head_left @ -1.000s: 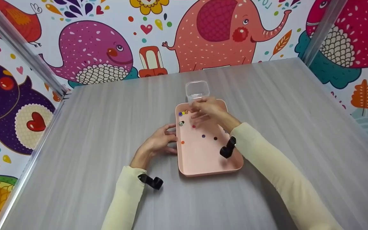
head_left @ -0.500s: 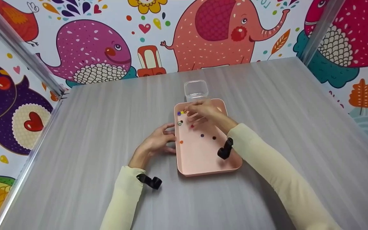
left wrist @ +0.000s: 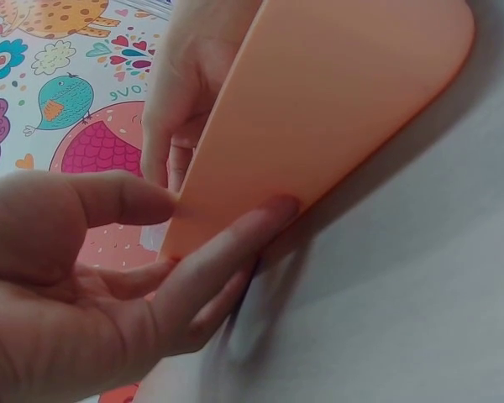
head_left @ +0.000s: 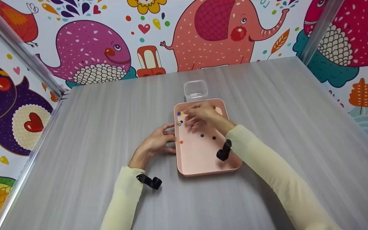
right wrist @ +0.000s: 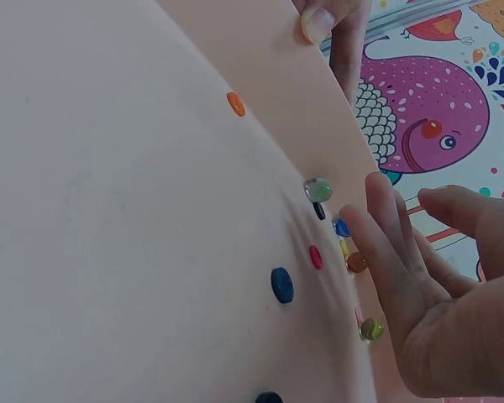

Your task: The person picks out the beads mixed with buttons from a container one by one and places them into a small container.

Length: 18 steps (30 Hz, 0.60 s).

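A shallow pink tray (head_left: 200, 159) holds small buttons and marbles. My left hand (head_left: 158, 140) grips its left wall, one fingertip hooked over the rim and another finger along the outside. Over the far left part of the tray hovers my right hand (head_left: 201, 111), fingers loosely bent and apart, with nothing visible between them. In the right wrist view, its fingers are close to a blue marble (right wrist: 342, 227), a brownish marble (right wrist: 357, 263) and a red button (right wrist: 317, 257). A clear greenish marble (right wrist: 318, 190) lies by the wall, with an orange button (right wrist: 236, 104) farther along.
Just beyond the tray's far edge stands a clear plastic container (head_left: 195, 89). A dark blue button (right wrist: 282, 285) and a black button (head_left: 214, 138) lie mid-tray. A yellow-green marble (right wrist: 371, 329) is near the far wall. Printed panels (head_left: 94, 48) border the grey table (head_left: 107, 127).
My right hand has shifted left and slightly nearer over the tray, now covering the red button in the head view. A brown marble shows behind it. The left hand keeps its place.
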{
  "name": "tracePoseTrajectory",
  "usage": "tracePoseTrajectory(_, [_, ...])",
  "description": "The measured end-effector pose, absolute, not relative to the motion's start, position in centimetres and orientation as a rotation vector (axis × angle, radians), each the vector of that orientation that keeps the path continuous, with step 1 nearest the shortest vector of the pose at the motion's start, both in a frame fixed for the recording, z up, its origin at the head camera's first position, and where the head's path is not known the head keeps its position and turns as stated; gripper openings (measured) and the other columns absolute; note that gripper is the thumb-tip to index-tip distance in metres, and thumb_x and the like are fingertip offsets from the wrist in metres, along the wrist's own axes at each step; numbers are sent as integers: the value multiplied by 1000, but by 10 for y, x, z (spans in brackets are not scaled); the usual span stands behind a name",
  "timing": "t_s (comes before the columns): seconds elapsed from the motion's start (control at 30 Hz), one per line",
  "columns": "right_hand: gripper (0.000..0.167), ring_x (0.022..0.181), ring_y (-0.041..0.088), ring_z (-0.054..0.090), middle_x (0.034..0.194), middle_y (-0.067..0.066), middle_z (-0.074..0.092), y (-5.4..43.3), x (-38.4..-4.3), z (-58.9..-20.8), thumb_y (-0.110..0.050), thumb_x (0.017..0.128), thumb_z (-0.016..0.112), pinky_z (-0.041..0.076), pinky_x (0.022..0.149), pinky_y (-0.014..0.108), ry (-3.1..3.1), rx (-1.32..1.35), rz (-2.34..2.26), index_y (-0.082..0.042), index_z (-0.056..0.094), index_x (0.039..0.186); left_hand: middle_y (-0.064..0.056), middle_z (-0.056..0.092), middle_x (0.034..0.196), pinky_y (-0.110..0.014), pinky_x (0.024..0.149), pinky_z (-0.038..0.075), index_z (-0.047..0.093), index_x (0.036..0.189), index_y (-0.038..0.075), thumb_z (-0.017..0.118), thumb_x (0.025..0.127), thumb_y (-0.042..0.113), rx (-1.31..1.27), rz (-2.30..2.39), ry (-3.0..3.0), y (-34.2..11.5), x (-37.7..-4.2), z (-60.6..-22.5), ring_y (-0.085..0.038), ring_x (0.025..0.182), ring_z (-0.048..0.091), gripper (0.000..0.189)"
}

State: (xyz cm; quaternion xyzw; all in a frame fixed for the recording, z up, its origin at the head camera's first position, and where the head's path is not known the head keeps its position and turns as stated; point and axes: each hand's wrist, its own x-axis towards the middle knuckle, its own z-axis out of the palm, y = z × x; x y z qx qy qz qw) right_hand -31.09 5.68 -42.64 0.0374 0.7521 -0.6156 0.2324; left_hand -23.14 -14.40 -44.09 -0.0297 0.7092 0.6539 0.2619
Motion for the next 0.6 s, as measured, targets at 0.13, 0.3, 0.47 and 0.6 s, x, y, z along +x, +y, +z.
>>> tracePoseTrajectory(0.13, [30, 68, 19, 75, 92, 12, 76, 56, -310, -428, -22, 94, 69, 64, 61, 33, 2045, 104, -1694, -4, 67, 118, -26, 51, 144, -43, 77, 65, 27, 156, 8, 50, 98, -4, -68, 1797, 1893, -144, -231, -441, -28, 107, 66, 63])
tracePoseTrajectory(0.3, [30, 65, 18, 74, 88, 10, 76, 56, -310, -430, -22, 95, 68, 64, 59, 33, 2021, 101, -1674, -3, 68, 118, -26, 51, 144, -43, 77, 65, 27, 156, 8, 50, 98, -4, -68, 1799, 1885, -144, -231, -441, -28, 106, 66, 64])
tracePoseTrajectory(0.47, [29, 62, 17, 73, 83, 8, 75, 54, -310, -433, -21, 96, 66, 63, 57, 32, 2016, 85, -1659, -2, 68, 117, -27, 50, 144, -45, 79, 64, 25, 157, 7, 50, 98, -4, -67, 1802, 1884, -144, -232, -442, -29, 109, 66, 64])
tracePoseTrajectory(0.6, [29, 62, 17, 73, 82, 7, 76, 53, -309, -436, -23, 96, 67, 64, 58, 33, 2033, 61, -1633, -2, 68, 116, -27, 50, 144, -45, 79, 64, 26, 156, 6, 51, 98, -4, -65, 1810, 1879, -144, -232, -443, -29, 109, 65, 65])
